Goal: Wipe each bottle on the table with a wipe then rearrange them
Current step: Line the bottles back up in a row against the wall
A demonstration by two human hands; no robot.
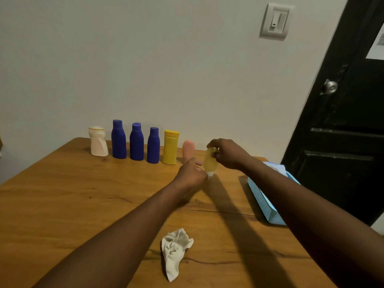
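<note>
Both my hands are on a small pale yellow bottle (210, 160) at the right end of the row, tilted with its white cap down. My right hand (228, 153) grips its upper end. My left hand (192, 173) holds it near the cap, fingers curled. Along the back of the table stand a white bottle (98, 144), three blue bottles (118, 139) (136, 142) (153, 146), a yellow bottle (170, 147) and a pink bottle (188, 150), partly hidden by my left hand. A crumpled white wipe (175, 251) lies loose near the front edge.
The wooden table (62, 204) stands against a white wall. A light blue pack of wipes (266, 204) lies at the table's right edge under my right forearm. A black door (342, 121) with a metal knob is to the right.
</note>
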